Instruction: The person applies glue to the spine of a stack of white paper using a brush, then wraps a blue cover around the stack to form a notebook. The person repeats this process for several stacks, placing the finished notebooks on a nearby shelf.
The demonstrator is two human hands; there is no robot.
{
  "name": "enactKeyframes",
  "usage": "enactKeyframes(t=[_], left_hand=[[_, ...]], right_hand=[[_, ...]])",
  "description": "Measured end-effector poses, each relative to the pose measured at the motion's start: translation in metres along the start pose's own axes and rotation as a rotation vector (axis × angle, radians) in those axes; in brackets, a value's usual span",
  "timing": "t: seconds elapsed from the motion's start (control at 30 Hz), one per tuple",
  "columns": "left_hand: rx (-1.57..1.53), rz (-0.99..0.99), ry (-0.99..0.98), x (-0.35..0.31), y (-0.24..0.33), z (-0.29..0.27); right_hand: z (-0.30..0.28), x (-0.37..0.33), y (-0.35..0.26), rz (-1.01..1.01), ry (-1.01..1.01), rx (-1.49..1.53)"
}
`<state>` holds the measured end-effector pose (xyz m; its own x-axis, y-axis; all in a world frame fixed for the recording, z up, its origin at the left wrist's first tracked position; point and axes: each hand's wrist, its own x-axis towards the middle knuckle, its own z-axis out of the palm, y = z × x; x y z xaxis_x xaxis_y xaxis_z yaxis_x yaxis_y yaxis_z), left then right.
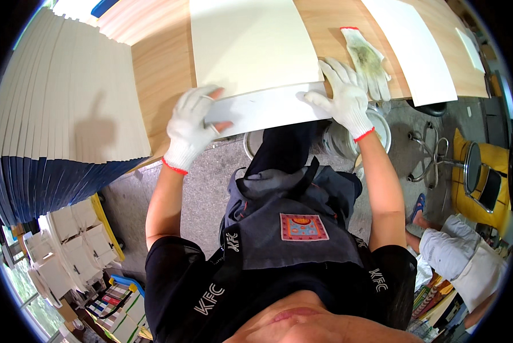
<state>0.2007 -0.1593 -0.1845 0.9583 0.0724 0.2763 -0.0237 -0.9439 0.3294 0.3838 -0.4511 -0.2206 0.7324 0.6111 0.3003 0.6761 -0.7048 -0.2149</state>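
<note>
A large cream sheet (253, 43) lies on the wooden table in front of me, with a white strip (262, 110) along its near edge. My left hand (191, 117), in a white knit glove with bare thumb and index fingertips, touches the strip's left end. Its thumb and index finger are spread apart, while the other fingers are curled. My gloved right hand (345, 94) rests at the strip's right end, fingers stretched out and thumb on the strip. Just right of it lies a loose, stained white glove (368, 63).
A tall stack of cream boards with dark blue edges (62, 97) stands at the left. A white sheet (413, 48) overhangs the table (162, 74) at right. Under the table are round buckets (382, 128). A wheeled chair (431, 154) and a person's legs (448, 243) are at right.
</note>
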Motion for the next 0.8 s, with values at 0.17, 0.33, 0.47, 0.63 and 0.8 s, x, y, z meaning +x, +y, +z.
enactKeyframes(t=[0.17, 0.33, 0.47, 0.63, 0.8], left_hand=[[0.062, 0.043, -0.151, 0.010, 0.028, -0.004], [0.055, 0.043, -0.179, 0.013, 0.019, -0.006], [0.147, 0.095, -0.184, 0.015, 0.025, -0.005], [-0.005, 0.107, -0.218, 0.016, 0.020, -0.011], [0.116, 0.113, -0.172, 0.021, 0.023, -0.004]], right_hand=[[-0.002, -0.002, 0.000, 0.029, -0.030, 0.004], [0.001, -0.003, 0.002, 0.002, 0.012, 0.001], [-0.001, -0.003, 0.002, 0.012, 0.009, 0.019], [0.004, -0.004, 0.016, 0.030, 0.096, 0.199], [0.000, -0.004, 0.020, 0.044, 0.135, 0.378]])
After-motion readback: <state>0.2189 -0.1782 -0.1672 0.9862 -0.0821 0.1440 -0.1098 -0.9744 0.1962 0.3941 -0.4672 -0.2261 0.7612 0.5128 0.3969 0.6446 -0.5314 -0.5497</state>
